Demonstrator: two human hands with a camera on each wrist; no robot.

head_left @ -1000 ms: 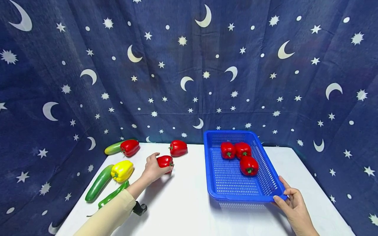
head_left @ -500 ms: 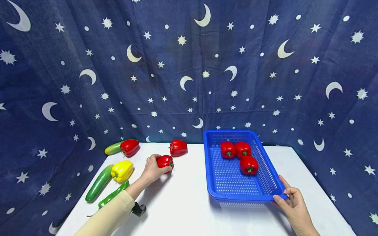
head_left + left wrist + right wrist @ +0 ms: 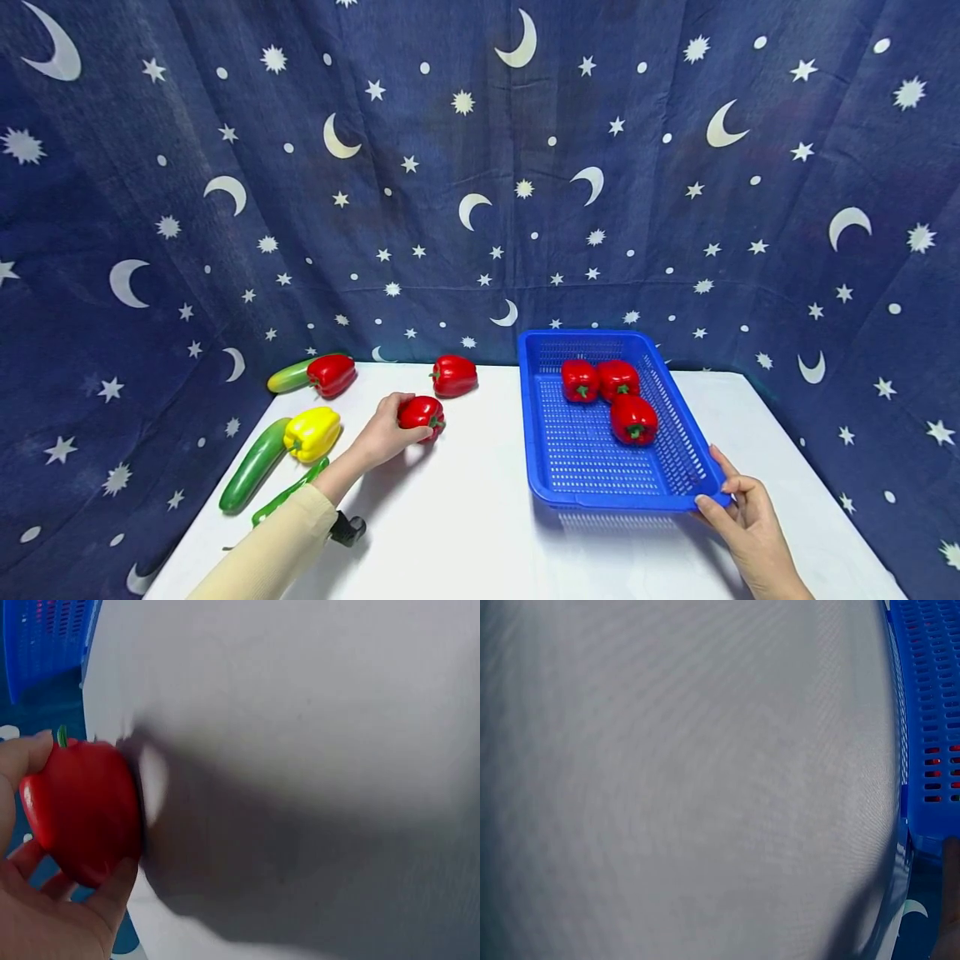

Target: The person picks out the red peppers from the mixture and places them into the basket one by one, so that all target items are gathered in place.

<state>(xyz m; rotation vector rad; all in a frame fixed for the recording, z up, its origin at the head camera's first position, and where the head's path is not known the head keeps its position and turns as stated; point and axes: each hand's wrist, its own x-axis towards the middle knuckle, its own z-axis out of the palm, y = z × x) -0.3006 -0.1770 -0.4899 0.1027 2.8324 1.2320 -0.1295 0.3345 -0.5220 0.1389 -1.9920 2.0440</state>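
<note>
My left hand [image 3: 386, 435] holds a red bell pepper [image 3: 422, 417] left of the table's middle, thumb on the near side by the green stem and fingers round the far side. In the left wrist view the same bell pepper [image 3: 86, 810] sits between thumb and fingers, close over the white surface. My right hand [image 3: 750, 525] grips the near right corner of a blue perforated basket [image 3: 615, 502], thumb on the rim and fingers along the outer side. Three red bell peppers [image 3: 633, 419] lie inside the basket. The right wrist view catches the basket's side wall [image 3: 930, 712].
Behind the held pepper lies another red bell pepper [image 3: 454, 376]. On the left are a yellow bell pepper [image 3: 312, 434], a cucumber [image 3: 253, 467], a green chili pepper [image 3: 288, 493] partly under the sleeve, and a red bell pepper [image 3: 332, 374] beside a yellow-green cucumber [image 3: 288, 377]. A starry curtain [image 3: 420, 208] hangs behind.
My left hand has barely shifted, with the red bell pepper still in its grasp and turned very slightly. The right hand and the basket stay in place.
</note>
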